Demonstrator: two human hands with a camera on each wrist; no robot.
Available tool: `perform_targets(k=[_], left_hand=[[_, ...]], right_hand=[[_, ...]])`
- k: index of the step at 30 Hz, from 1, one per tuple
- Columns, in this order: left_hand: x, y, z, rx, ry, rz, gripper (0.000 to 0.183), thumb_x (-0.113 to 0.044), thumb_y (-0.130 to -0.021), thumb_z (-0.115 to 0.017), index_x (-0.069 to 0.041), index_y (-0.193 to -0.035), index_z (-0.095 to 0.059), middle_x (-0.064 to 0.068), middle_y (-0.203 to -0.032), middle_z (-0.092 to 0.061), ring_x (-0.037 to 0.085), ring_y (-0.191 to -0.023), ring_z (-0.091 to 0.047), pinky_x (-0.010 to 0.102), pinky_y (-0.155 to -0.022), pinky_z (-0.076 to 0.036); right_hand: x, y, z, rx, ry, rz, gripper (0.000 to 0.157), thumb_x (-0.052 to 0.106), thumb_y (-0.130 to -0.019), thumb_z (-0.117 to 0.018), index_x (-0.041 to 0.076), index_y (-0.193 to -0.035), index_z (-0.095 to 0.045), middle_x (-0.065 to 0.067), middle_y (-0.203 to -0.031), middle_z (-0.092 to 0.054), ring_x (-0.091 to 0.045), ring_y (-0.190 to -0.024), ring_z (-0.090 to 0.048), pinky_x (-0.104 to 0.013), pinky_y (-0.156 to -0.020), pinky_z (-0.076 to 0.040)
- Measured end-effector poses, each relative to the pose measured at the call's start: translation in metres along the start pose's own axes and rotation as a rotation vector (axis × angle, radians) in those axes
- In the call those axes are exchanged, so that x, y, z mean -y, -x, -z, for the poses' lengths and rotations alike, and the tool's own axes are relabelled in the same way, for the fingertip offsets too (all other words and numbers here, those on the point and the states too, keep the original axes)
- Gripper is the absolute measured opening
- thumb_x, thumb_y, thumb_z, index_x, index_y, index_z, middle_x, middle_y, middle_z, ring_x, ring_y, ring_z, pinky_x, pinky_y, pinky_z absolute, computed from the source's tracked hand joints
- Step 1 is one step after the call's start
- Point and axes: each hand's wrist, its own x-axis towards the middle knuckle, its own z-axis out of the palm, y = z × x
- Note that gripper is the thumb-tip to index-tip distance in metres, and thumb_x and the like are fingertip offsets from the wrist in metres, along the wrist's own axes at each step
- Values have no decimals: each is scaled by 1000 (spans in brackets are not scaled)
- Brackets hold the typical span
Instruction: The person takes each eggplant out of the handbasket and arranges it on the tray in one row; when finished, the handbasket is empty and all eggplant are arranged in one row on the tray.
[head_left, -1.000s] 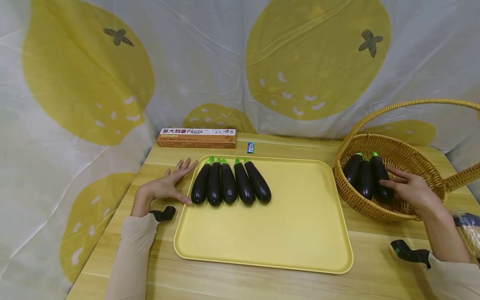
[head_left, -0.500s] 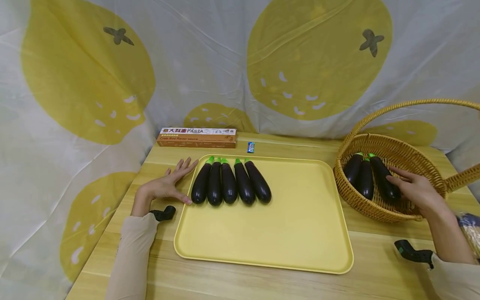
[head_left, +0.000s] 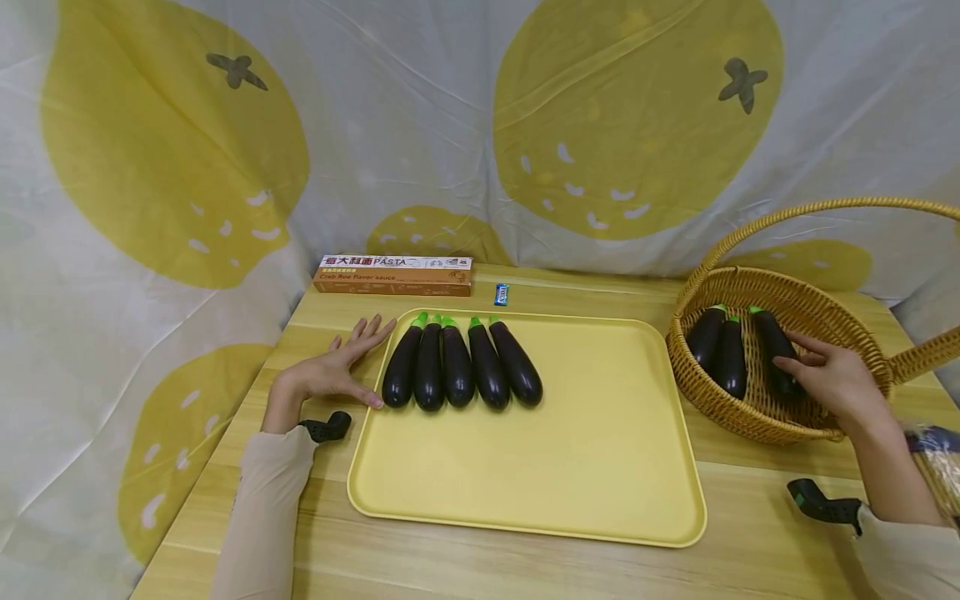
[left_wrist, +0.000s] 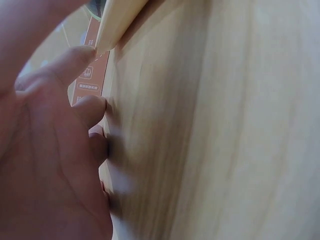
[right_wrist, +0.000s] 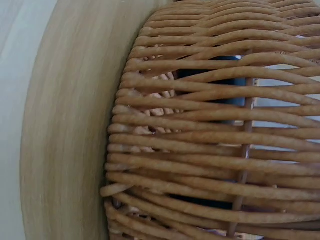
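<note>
In the head view, my right hand (head_left: 836, 383) reaches into a wicker basket (head_left: 817, 312) and grips a dark eggplant (head_left: 772, 346) by its side, thumb on the near face. Two more eggplants (head_left: 729, 360) lie left of it in the basket. My left hand (head_left: 330, 371) rests with spread fingers at the left edge of a yellow tray (head_left: 600, 450), thumb and index tip right at the rim. Several eggplants (head_left: 459, 367) lie side by side on the tray's left part, green stems toward the back. The basket's weave (right_wrist: 200, 110) hides the right hand's grip in the right wrist view.
Behind the tray stand a pasta box (head_left: 393, 277) and a small blue packet (head_left: 501, 294). The basket's tall handle (head_left: 810, 208) arches over its opening. A shiny wrapped package (head_left: 937, 462) lies at the right edge. A lemon-print curtain (head_left: 420, 125) hangs behind the wooden table (head_left: 525, 567).
The eggplant in my right hand has shifted slightly right, opening a gap from the two beside it. My right hand moved a little right with it; the left hand has stayed put.
</note>
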Motion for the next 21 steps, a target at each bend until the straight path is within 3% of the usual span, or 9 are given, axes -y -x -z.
perform_targets(k=[3,4,6,7,15,21], left_hand=[[0,0,0,-1,-2,2,127,-35,-76,-92,-16,-168,-7,21,-172,18,44,-156,27,75,-118,19],[0,0,0,0,-1,1,127,-35,-76,-92,-16,-169,-7,22,-172,18,44,-156,27,75,-118,19],[0,0,0,-1,-3,0,127,-35,-76,-92,-16,-168,-7,22,-172,18,44,-156,27,75,-118,19],[0,0,0,-2,-4,0,127,-35,-76,-92,-16,-168,-7,22,-172,18,44,-156,27,75,-118,19],[0,1,-1,-2,0,-2,127,-35,-76,-92,-15,-168,-7,21,-172,18,44,-156,27,74,-118,20],[0,1,0,-2,-2,-2,127,-35,-77,-91,-15,-168,-6,20,-172,19,44,-156,27,74,-118,20]], right_hand=[[0,0,0,50,-19,7,73,40,-111,-37,-2,-163,-10,-54,-148,-28,-44,-94,-61,-45,-68,-49],[0,0,0,65,-27,8,72,40,-111,-36,-1,-163,-8,-55,-147,-28,-36,-79,-62,-46,-65,-49],[0,0,-1,80,-48,12,68,37,-112,-32,0,-163,-8,-55,-146,-28,-15,-53,-42,-36,-52,-40],[0,0,-1,82,-57,16,66,36,-112,-32,1,-164,-9,-55,-146,-28,-8,-49,-28,-33,-47,-32],[0,1,0,108,-66,31,70,41,-112,-38,5,-164,-8,-54,-151,-24,-11,-66,-36,-37,-56,-31],[3,7,-2,-9,-75,82,70,44,-109,-47,16,-166,-18,-47,-148,-34,-9,-63,-53,-32,-50,-44]])
